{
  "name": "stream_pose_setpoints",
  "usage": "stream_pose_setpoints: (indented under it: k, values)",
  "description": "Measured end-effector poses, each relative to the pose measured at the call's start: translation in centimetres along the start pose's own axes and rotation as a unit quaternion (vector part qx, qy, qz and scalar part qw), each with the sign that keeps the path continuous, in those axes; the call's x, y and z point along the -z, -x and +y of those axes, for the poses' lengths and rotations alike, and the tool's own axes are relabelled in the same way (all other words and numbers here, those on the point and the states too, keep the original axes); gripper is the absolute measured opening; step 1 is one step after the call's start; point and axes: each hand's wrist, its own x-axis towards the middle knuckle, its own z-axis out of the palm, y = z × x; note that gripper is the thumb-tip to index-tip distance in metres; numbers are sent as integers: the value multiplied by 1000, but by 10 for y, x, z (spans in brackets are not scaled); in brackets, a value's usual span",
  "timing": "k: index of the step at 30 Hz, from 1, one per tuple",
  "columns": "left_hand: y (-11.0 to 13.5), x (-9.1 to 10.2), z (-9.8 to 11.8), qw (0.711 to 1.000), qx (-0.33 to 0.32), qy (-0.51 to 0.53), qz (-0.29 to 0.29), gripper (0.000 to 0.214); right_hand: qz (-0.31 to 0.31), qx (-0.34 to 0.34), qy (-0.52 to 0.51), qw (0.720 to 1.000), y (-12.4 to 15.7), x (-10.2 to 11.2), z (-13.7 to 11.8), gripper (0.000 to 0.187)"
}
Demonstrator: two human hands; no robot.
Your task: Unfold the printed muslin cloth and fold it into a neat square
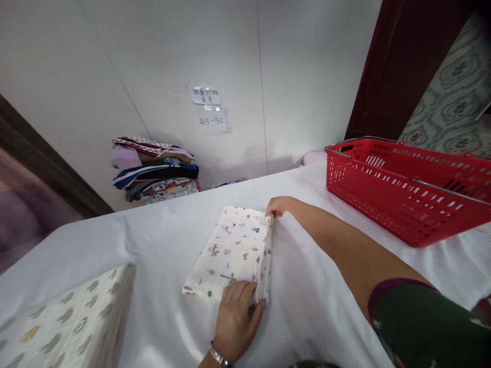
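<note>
A folded white cloth (230, 250) printed with small coloured figures lies on the white-covered table (161, 240). My left hand (236, 317) rests on its near right corner, fingers curled over the layered edge with the thumb tucked under. My right hand (276, 206) pinches the far right corner of the same cloth, arm stretched across the table. Both hands hold the folded right edge, which stands slightly raised.
A red plastic basket (406, 191) with metal handles sits at the right. A folded patterned stack (65, 317) lies at the near left. A pile of folded clothes (155, 168) stands against the white wall under paper notes (207, 107).
</note>
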Motion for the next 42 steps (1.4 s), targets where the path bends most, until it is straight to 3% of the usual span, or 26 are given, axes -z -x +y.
stream_pose_setpoints:
  k: [4,11,14,20,26,31,34,37,39,42]
  values:
    - [0,0,2,1000,3,5,6,16,-20,8,1,1000,1,8,-8,23]
    - [-1,-4,4,1000,17,6,-10,4,-5,34,-17,999,2,8,-9,14]
    - [-1,-5,6,1000,23,7,-19,2,3,53,-32,998,3,8,-9,18]
    - [-4,-4,11,999,33,6,-28,4,8,57,-36,998,1,6,-6,12]
    - [-6,-2,12,998,43,5,-38,8,14,43,-36,998,-1,-7,5,16]
    - [-13,2,10,996,64,34,-55,14,12,60,-47,997,8,-4,10,21]
    - [-21,2,10,995,79,34,-56,14,39,73,-43,996,12,2,13,21]
    - [-27,-1,12,995,86,23,-45,10,113,85,-33,989,17,5,18,20]
    - [-28,-4,14,995,90,13,-39,7,158,96,-22,982,21,2,22,20]
    - [-27,-7,16,995,98,5,-35,5,176,118,1,977,29,-7,26,21]
